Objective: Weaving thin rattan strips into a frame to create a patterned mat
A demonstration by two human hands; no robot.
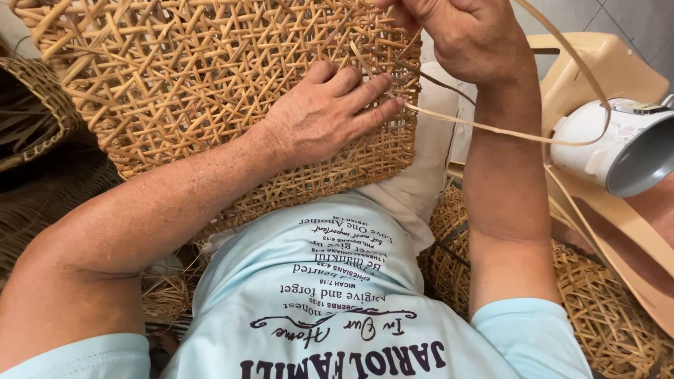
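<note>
So the left hand [324, 119] is lying flat on the open-weave rattan panel [210, 77] that's resting on the lap, fingers stretched out and nearly together, pressing on it. The right hand [467, 35] is sitting up at the panel's top right edge, fingers pinching a thin cane strip [491, 128], which is looping out toward a white mug [618, 144] on the beige plastic chair [604, 60]

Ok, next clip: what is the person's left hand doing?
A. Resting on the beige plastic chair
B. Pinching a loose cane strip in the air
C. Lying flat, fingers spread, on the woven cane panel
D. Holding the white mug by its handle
C: the left hand lies palm down on the woven cane panel, while the right hand pulls the cane strip.
</note>
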